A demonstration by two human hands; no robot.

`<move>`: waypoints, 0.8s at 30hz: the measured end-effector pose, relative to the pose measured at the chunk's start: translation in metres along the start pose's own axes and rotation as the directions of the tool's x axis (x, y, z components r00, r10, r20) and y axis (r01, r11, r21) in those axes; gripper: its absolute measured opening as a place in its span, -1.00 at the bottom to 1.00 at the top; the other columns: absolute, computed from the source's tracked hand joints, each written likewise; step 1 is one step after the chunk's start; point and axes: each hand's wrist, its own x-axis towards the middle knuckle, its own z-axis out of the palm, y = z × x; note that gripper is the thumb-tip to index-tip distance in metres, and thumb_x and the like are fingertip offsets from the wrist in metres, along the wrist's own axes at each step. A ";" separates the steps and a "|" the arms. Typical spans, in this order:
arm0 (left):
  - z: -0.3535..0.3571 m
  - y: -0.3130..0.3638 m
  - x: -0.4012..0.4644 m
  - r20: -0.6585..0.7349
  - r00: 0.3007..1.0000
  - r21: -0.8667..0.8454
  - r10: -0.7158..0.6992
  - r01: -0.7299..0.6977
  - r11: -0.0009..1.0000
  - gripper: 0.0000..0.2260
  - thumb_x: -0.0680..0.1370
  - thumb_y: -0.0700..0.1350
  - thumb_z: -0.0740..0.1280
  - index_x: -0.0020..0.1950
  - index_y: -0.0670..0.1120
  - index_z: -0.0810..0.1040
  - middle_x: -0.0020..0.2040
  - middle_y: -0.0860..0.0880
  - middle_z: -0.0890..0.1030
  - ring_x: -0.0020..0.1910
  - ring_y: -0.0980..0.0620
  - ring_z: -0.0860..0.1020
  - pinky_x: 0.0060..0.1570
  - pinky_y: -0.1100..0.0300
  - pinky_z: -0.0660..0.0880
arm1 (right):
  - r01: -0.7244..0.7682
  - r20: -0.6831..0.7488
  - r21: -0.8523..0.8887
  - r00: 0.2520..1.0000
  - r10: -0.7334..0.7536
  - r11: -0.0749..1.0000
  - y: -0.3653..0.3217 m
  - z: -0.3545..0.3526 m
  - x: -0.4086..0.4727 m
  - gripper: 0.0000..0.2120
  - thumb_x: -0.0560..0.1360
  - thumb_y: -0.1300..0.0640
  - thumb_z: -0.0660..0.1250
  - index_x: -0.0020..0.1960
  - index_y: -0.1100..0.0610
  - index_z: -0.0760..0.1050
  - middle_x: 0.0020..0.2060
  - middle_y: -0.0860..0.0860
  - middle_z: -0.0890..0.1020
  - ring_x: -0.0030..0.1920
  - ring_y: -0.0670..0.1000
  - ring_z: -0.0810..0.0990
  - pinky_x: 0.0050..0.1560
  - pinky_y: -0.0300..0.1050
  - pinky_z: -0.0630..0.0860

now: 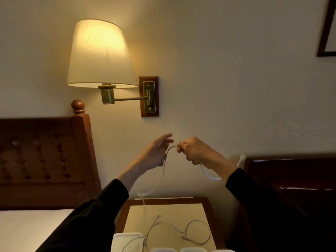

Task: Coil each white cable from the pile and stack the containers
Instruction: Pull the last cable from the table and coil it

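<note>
Both hands are raised in front of the wall, above the nightstand point(209, 211). My right hand point(194, 151) grips a white cable point(170, 149) in a closed fist. The cable arches over to my left hand point(156, 153), whose fingers are loosely extended with the cable running past the palm. One strand hangs down from the left hand toward the nightstand; a loop droops below the right wrist. More white cables point(192, 231) lie loose on the nightstand top. White containers point(127, 241) show at the bottom edge, partly cut off.
A lit wall lamp point(101, 55) on a brass arm hangs at upper left. A wooden headboard point(45, 160) and bed point(27, 230) are at left. Dark wooden furniture point(291, 179) stands at right. A picture frame point(327, 33) is at top right.
</note>
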 end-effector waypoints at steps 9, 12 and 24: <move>-0.016 -0.022 0.000 -0.086 0.871 0.386 0.484 -0.419 0.822 -0.84 0.61 -0.29 0.21 -0.05 -0.15 0.57 -0.17 0.04 0.58 -0.21 0.18 0.53 -0.23 0.39 0.42 | 0.059 0.151 0.177 0.985 -0.086 0.982 0.008 -0.003 -0.002 -0.64 0.69 0.02 0.01 -0.15 0.12 0.44 -0.47 -0.06 0.28 -0.52 -0.11 0.19 -0.53 -0.24 0.13; -0.048 -0.040 0.013 -0.220 0.846 0.485 0.485 -0.336 0.807 -0.81 0.61 -0.32 0.19 -0.10 -0.13 0.54 -0.15 0.00 0.58 -0.23 0.03 0.53 -0.24 0.23 0.46 | 0.020 0.201 0.280 0.976 -0.079 0.960 0.029 -0.013 -0.014 -0.65 0.70 0.00 0.01 -0.14 0.12 0.43 -0.47 -0.07 0.28 -0.51 -0.11 0.18 -0.57 -0.29 0.15; -0.058 -0.089 0.016 -0.047 0.986 0.479 -0.158 0.161 0.863 -0.72 0.56 -0.11 0.20 0.23 -0.10 0.54 0.21 -0.16 0.56 0.21 -0.16 0.49 0.18 0.02 0.45 | -0.051 0.173 0.550 0.984 -0.054 0.834 0.064 -0.033 -0.017 -0.63 0.70 0.05 -0.02 -0.17 0.12 0.41 -0.49 -0.06 0.20 -0.53 -0.11 0.12 -0.57 -0.26 0.09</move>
